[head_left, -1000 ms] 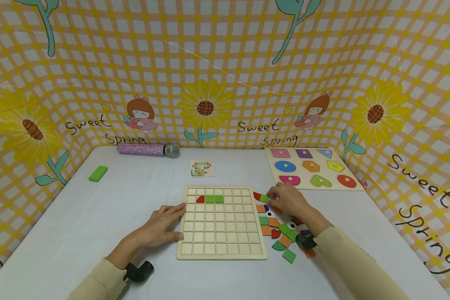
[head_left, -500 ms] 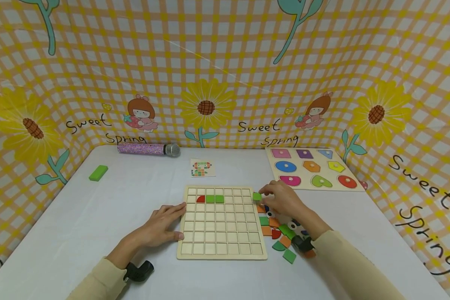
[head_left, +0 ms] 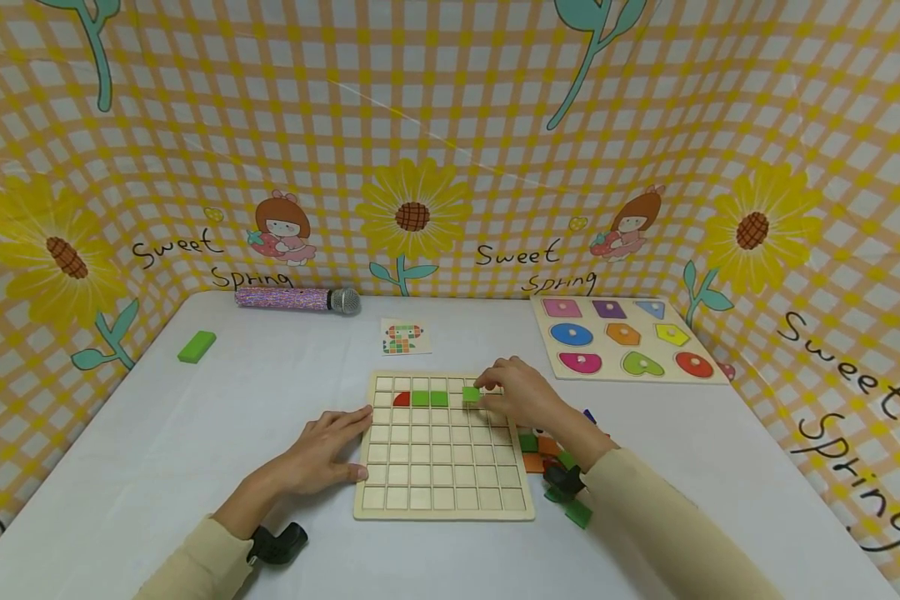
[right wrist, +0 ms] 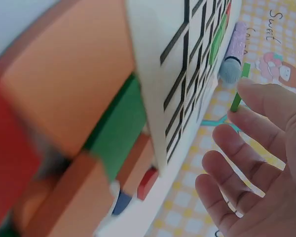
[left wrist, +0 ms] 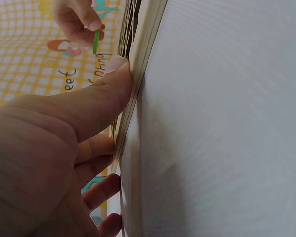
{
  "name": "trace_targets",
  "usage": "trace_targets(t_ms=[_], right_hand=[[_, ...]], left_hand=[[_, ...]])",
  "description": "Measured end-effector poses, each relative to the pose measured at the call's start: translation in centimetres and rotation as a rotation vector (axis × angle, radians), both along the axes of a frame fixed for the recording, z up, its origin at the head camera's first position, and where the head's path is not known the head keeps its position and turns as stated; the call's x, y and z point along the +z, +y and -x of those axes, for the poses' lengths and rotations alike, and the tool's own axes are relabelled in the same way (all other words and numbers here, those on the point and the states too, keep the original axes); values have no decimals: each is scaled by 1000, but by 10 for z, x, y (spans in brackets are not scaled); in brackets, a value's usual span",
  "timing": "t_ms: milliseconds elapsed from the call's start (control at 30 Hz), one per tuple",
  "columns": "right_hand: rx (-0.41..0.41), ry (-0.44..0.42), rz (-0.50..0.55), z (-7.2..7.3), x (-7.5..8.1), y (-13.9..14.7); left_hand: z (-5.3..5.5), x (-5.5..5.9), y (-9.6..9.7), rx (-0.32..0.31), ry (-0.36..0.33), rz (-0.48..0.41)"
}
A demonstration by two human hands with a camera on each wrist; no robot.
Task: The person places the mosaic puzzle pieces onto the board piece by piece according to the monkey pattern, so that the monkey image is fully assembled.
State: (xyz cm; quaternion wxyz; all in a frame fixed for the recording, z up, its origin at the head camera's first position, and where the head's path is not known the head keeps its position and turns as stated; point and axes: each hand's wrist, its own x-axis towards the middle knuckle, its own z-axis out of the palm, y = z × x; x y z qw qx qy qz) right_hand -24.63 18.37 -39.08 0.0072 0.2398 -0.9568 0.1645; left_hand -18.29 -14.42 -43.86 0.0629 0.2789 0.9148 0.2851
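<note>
Right hand (head_left: 523, 392) pinching green tile (head_left: 471, 396), forearm (head_left: 587, 440) half-hiding loose tiles (head_left: 528, 443) — microphone (head_left: 296, 300) beyond

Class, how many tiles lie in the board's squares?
3, in one row, left to right: red tile, first green tile, second green tile. The right hand may hide others.

Includes three green square tiles (head_left: 420, 398) and one red rounded tile (head_left: 402, 400) on or above one wooden grid board (head_left: 432, 454), one green block (head_left: 197, 347), one purple microphone (head_left: 282, 299), one printed card (head_left: 405, 337), nine coloured shapes (head_left: 617, 338).
</note>
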Motion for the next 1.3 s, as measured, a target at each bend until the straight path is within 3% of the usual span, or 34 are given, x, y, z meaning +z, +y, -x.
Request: trace_targets(t_ms=[400,1300], right_hand=[[5,-14,-62,12,-8,-20],[-7,-39,-81,15,-12,-22]], left_hand=[[0,1,0,0,-1,0],[-1,0,-1,-15,18,-5]])
